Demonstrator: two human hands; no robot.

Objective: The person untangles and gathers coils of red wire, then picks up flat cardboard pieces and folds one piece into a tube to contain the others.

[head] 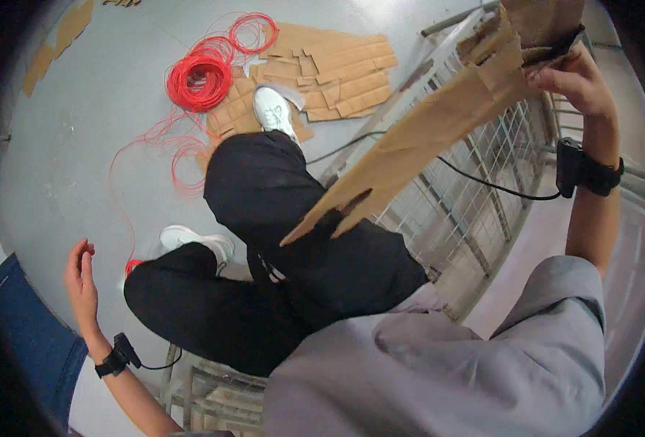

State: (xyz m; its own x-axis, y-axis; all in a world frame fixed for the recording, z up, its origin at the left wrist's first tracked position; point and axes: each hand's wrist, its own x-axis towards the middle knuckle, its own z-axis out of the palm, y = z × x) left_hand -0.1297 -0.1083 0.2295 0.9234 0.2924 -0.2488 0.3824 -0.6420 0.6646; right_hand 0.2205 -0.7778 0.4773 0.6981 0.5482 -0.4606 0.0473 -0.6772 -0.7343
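My right hand (582,84) is raised at the upper right and grips a long piece of torn brown cardboard (432,123). Its ragged, split end hangs down to the left, in front of my black-trousered legs. Near my fingers the cardboard is folded and crumpled, and part of the grip is hidden behind it. On the far left my left hand (82,287) hangs in the air beside my knee, holding nothing, with the thumb apart from the fingers. Each wrist carries a black strapped device with a cable.
Flat cardboard pieces (350,71) lie overlapping on the grey floor (71,147). A coil of red cord (198,82) rests beside them, with loose strands trailing toward my feet. A metal wire-mesh cage (464,191) stands to my right. Dark blue material (33,338) is at lower left.
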